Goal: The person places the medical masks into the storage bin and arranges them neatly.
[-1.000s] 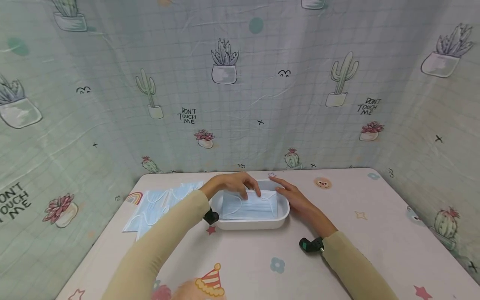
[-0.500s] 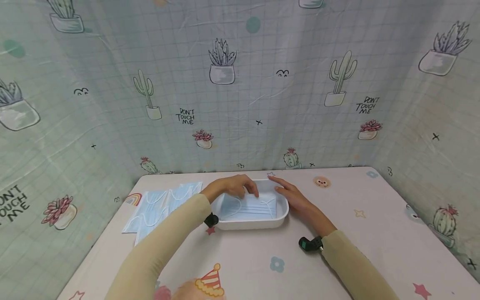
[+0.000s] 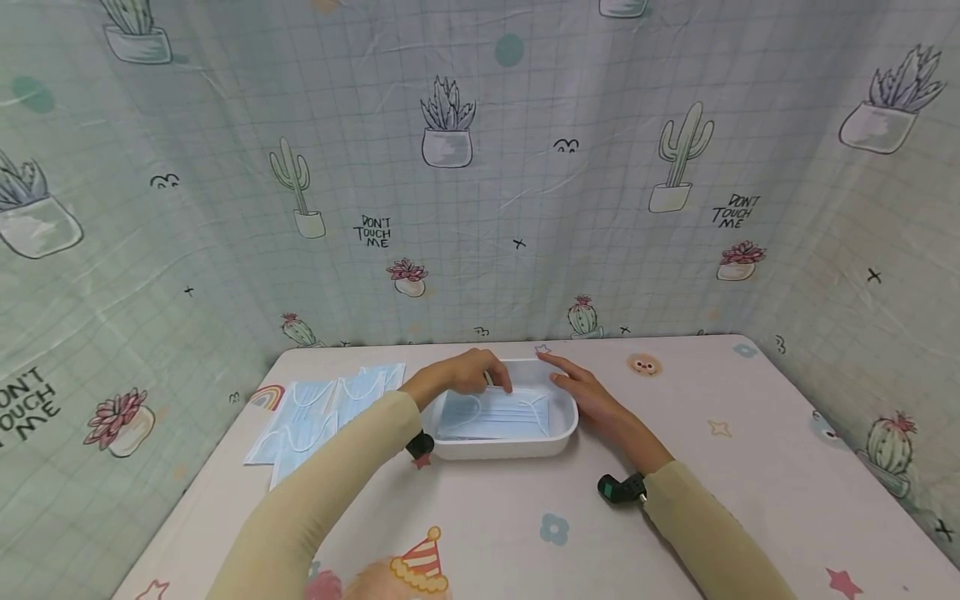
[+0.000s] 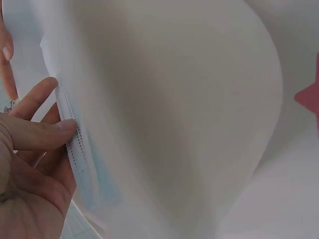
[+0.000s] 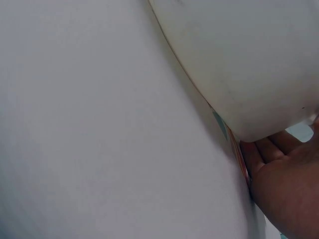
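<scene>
A white tub [image 3: 495, 451] stands at the middle of the table. In it lies a light blue pleated face mask [image 3: 498, 417] with white ear loops. My left hand [image 3: 471, 371] reaches in over the back left rim and pinches the mask's upper edge. The left wrist view shows the thumb [image 4: 47, 134] on the near face of that edge and the other fingers behind it. My right hand [image 3: 588, 396] rests against the tub's right back corner, thumb at the rim and index finger extended. In the right wrist view, its fingers [image 5: 269, 149] lie along the outer wall, partly hidden.
Several more blue masks [image 3: 300, 425] lie overlapping on the table at the left, partly covered by my left sleeve [image 3: 322, 492]. A patterned cloth [image 3: 517, 200] hangs behind the table and at both sides. The tabletop [image 3: 622, 558] bears printed figures.
My left hand has shifted slightly left, and the mask's upper edge has sunk a little lower into the tub. The right hand stays put at the tub's corner.
</scene>
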The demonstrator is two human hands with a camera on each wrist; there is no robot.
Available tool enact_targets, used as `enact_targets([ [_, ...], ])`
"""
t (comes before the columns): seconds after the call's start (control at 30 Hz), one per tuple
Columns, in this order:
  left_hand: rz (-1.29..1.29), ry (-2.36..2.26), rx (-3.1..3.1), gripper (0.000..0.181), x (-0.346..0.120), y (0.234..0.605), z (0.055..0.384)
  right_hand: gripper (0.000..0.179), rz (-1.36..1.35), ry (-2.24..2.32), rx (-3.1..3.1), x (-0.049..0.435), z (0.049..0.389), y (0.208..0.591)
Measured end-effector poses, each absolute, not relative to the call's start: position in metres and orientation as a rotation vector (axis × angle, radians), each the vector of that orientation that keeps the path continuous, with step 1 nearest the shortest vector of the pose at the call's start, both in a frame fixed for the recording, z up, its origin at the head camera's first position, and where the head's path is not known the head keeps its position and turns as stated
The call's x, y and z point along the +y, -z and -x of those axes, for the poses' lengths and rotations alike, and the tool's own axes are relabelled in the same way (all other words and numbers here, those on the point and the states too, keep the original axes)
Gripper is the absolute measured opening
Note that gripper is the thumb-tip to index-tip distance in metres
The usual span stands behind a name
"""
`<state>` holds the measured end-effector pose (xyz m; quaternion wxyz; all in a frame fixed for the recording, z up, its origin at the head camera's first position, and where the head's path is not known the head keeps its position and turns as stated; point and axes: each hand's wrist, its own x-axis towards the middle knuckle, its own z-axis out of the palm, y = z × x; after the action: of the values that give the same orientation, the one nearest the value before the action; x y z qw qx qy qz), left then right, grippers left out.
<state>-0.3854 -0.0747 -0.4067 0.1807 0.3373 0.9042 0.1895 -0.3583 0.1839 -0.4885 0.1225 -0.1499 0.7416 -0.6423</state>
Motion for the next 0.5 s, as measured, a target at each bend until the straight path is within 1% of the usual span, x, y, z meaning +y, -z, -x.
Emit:
enact_targets([
  [0.23,-0.952,-0.569,2.544,0.050,-0.077,0.406,0.383,0.052,0.443,1.883,2.158,0.184,0.355,0.488],
  [0.5,-0.960,-0.737,2.511,0.045,-0.088,0.400,0.375,0.052,0.478,1.887,2.155,0.185,0.355,0.489],
])
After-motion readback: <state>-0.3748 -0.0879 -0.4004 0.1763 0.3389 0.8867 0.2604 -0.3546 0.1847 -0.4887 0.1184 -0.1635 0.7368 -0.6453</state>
